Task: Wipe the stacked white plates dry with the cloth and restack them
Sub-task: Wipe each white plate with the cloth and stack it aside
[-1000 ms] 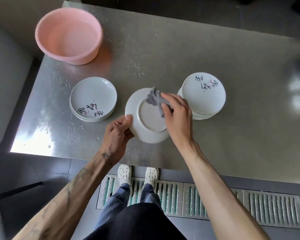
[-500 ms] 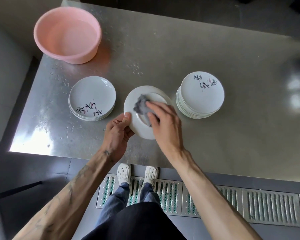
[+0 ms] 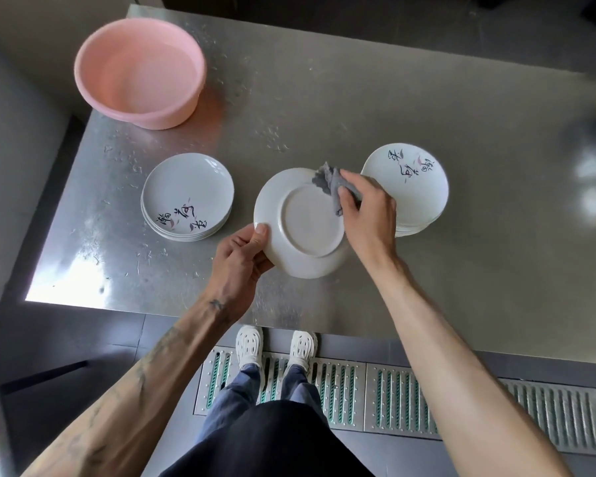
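Steel table across the upper view: near edge at 6 o'clock, left edge at 9, far-left corner toward 11. Broad bare steel from 12 round to 3 o'clock, beyond and beside the plates; a narrower bare strip along the near edge under the hands.

One pink basin at 10 o'clock, close to the left edge, well apart from the plates.

Two stacks of white plates, face up with dark brush lettering: right stack at 2 o'clock, the taller; left stack at 9 o'clock. Plates per stack not countable.

One single plate at centre between the stacks, underside and foot ring up, lifted off the steel, its right side overlapping the right stack in the view.

Two hands. Left hand pinching the plate's rim at its 8 o'clock, thumb on top, fingers beneath. Right hand curled round the cloth, pressing it to the plate at its 1 o'clock.

One grey cloth, bunched, poking past the fingertips over the rim.
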